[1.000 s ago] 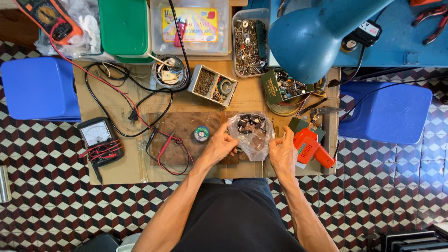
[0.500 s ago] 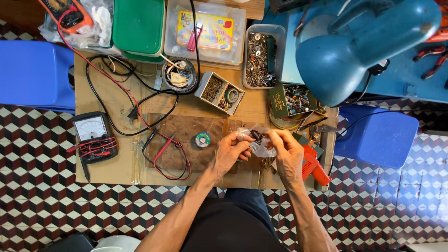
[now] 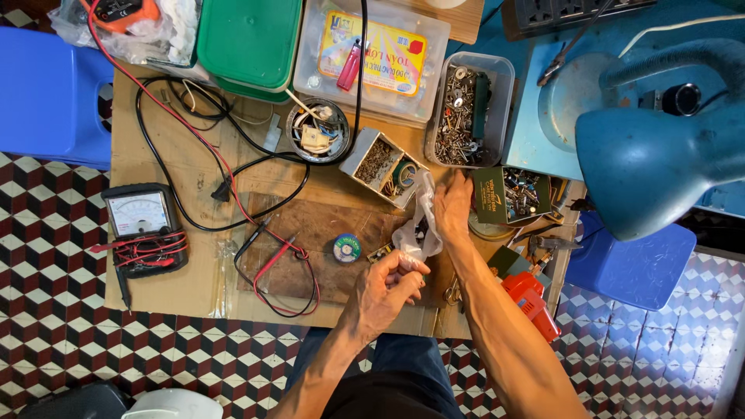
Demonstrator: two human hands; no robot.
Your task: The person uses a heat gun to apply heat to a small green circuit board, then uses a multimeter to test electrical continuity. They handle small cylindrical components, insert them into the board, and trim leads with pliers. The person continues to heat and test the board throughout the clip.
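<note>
A small clear plastic bag (image 3: 419, 229) with dark little parts inside is held over the right end of a brown wooden board (image 3: 310, 240). My right hand (image 3: 454, 206) grips the bag's upper end, close to a small open cardboard box of parts (image 3: 382, 164). My left hand (image 3: 384, 291) is curled below, its fingertips pinching the bag's lower end. A small round solder spool (image 3: 347, 248) lies on the board just left of the bag.
An analogue multimeter (image 3: 140, 225) with red and black leads sits at the left. Behind are a round tin (image 3: 317, 130), a clear tub of screws (image 3: 466, 109) and a green-lidded container (image 3: 248, 39). A red tool (image 3: 531, 299), a green parts box (image 3: 512, 194) and a blue lamp (image 3: 652, 163) stand to the right.
The bag was held low and wide between both hands. My right hand has since moved up and away with its top, stretching the bag, while my left hand stays low.
</note>
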